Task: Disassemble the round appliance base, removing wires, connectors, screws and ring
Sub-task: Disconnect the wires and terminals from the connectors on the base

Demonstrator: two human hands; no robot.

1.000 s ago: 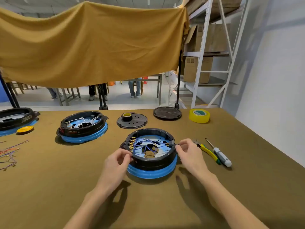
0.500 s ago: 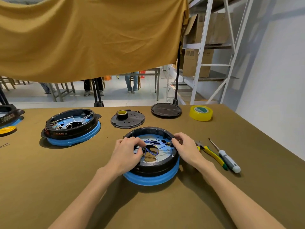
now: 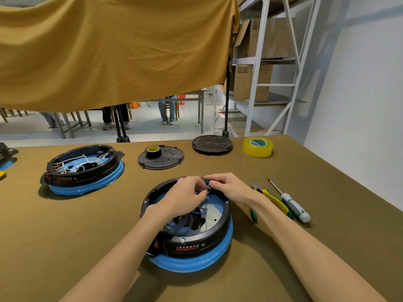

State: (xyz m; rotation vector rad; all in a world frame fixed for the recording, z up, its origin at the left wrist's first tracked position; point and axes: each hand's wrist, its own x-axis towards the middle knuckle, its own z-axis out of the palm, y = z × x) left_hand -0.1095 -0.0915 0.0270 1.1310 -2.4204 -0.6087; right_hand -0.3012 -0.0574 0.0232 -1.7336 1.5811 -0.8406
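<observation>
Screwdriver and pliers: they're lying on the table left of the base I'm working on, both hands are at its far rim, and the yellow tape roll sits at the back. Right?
Not quite. The head view shows the screwdriver and pliers lying to the right of the base, not the left. The rest holds: the left hand and right hand meet at its far rim, and the yellow tape roll sits at the back of the table.

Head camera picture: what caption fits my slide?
Both hands pinch a small connector at the far rim of the round base.

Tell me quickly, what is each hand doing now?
Left hand: fingers curled, pinching a small black connector at the base's far rim.
Right hand: fingers curled on the same connector.
</observation>
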